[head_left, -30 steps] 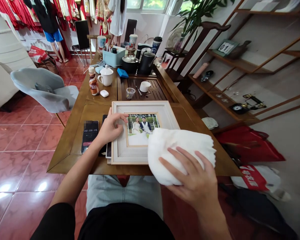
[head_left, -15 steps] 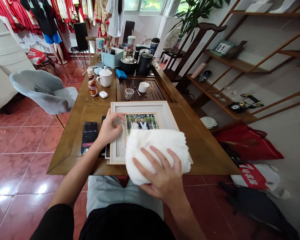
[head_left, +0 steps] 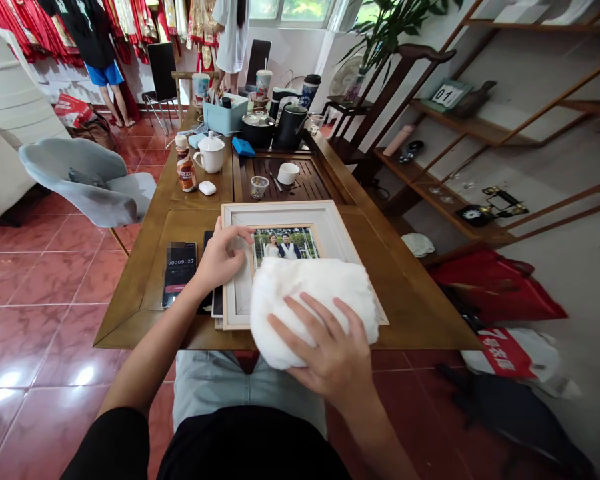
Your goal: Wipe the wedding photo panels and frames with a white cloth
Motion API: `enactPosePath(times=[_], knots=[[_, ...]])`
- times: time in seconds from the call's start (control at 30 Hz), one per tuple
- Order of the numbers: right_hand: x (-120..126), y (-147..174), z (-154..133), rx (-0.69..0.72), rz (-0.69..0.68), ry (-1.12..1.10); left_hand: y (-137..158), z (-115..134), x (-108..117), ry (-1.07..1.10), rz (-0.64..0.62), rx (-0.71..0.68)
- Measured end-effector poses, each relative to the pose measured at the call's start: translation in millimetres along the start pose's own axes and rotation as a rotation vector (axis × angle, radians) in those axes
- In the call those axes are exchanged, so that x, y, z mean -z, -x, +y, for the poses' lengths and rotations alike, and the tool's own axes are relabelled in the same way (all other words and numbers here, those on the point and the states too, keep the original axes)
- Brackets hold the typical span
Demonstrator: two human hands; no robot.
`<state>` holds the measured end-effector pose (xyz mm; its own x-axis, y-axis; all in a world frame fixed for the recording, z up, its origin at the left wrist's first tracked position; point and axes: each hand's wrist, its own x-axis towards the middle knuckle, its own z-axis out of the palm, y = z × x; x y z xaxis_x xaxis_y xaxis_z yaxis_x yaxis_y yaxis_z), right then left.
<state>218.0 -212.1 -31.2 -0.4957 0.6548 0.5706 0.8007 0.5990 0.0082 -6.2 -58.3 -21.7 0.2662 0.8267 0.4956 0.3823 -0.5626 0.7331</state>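
Note:
A picture frame (head_left: 290,215) with a pale mat and light wood border lies flat near the table's front edge. Inside it shows a photo (head_left: 286,243) of two people outdoors. My left hand (head_left: 223,257) is on the frame's left side, fingers bent and holding that edge; the fingertips reach the inner border of the photo. A thick white towel (head_left: 307,283), folded into a pad, covers the frame's lower right. My right hand (head_left: 330,343) holds the towel from above, fingers spread across it. The part of the frame under the towel is hidden.
Left of the frame lies a phone (head_left: 179,273) showing a timer. Farther back stand a bottle (head_left: 185,165), a lidded white cup (head_left: 211,155), a small plastic tub (head_left: 259,187) and a white bowl (head_left: 288,174) on a slatted tea tray (head_left: 310,190). Two people stand by hanging garments.
The towel and my right hand have shifted only slightly on the frame. The frame sits a touch farther right. My left hand keeps its place on the edge.

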Motion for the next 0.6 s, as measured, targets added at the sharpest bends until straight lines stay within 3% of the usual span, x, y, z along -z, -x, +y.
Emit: enactPosePath(times=[0.17,0.3,0.43,0.6], knots=[[11,26,38,0.014,0.0,0.155,0,0,2,0.005,0.0,-0.001],[14,34,49,0.01,0.022,0.214,1,-3,3,0.017,0.002,-0.006],[9,24,35,0.008,0.011,0.184,0,-6,2,0.02,0.022,-0.017],[-3,-2,-7,0.063,-0.022,0.066,-1,-10,0,-0.024,0.048,-0.023]])
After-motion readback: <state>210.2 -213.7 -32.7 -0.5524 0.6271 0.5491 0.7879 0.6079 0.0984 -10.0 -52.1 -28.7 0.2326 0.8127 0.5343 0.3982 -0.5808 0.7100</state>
